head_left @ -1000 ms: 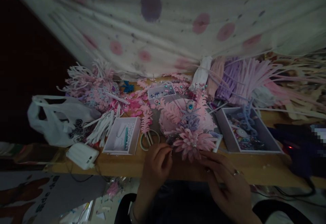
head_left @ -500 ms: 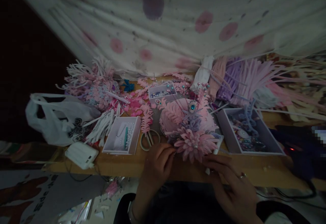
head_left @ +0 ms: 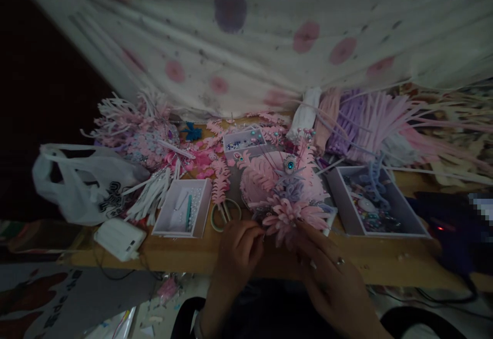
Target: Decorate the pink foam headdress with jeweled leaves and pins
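A pink headpiece made of fuzzy leaves, a large pink flower and a teal gem stands near the wooden table's front edge. My left hand pinches at the flower's left side with fingertips together; what it grips is too small to see. My right hand, wearing a ring, touches the flower's lower right petals with its fingers on them.
Scissors lie left of the headpiece beside a white box of pearls. A box of beads sits to the right, a white power bank and a plastic bag at left. Pink and purple pipe cleaners pile behind.
My right hand has moved up and left from below the flower onto its lower right petals. My left hand stays at the flower's left side.
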`<control>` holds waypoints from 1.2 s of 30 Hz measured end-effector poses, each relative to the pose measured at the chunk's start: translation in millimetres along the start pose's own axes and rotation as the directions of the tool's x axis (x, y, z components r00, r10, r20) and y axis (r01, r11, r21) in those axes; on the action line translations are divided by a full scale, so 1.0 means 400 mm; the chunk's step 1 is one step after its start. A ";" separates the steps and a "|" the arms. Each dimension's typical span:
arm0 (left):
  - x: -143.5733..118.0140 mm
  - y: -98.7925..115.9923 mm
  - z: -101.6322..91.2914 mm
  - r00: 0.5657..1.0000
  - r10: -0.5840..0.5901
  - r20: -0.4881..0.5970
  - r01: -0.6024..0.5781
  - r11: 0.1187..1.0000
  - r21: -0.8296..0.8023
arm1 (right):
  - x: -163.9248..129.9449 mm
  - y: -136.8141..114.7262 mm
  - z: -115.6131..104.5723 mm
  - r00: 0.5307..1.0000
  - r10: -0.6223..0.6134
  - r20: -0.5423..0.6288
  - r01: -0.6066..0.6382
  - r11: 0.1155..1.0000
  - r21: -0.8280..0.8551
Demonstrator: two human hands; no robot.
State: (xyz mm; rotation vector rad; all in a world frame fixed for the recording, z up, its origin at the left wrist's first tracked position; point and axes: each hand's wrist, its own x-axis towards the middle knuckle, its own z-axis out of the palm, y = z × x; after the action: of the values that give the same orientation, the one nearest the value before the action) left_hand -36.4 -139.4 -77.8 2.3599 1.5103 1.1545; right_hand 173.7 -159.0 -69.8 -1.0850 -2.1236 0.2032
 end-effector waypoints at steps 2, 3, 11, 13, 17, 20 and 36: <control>0.002 0.001 0.002 1.000 0.006 -0.024 -0.006 1.000 0.013 | 0.001 -0.001 -0.001 1.000 0.008 0.004 -0.008 1.000 -0.001; 0.003 0.001 0.003 0.999 0.007 -0.033 -0.007 1.000 0.019 | 0.002 -0.002 -0.002 1.000 0.010 0.007 -0.010 1.000 -0.003; 0.006 0.006 0.002 0.996 0.019 -0.085 -0.017 1.000 0.018 | 0.011 -0.010 -0.002 1.000 0.020 0.012 -0.020 1.000 -0.024; 0.007 0.007 0.001 0.996 0.014 -0.084 -0.013 1.000 0.018 | 0.010 -0.010 -0.002 1.000 0.027 0.012 -0.027 0.999 -0.031; 0.006 -0.002 -0.011 0.996 0.000 -0.094 0.002 1.000 0.025 | 0.006 -0.005 -0.002 0.999 0.033 0.031 -0.032 0.999 -0.029; -0.001 -0.017 -0.030 0.990 -0.031 -0.140 0.037 0.999 0.041 | 0.004 -0.002 0.002 1.000 0.016 0.012 -0.015 1.000 -0.027; -0.025 0.003 -0.030 0.919 -0.270 -0.287 0.230 0.959 -0.164 | -0.059 0.012 -0.035 0.969 0.141 -0.204 -0.150 0.988 -0.028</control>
State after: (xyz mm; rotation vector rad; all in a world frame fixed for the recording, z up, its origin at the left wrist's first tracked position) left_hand -45.6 -151.6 -74.2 1.9008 1.7103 1.5515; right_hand 195.2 -176.3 -74.7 -1.2342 -1.8776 0.1113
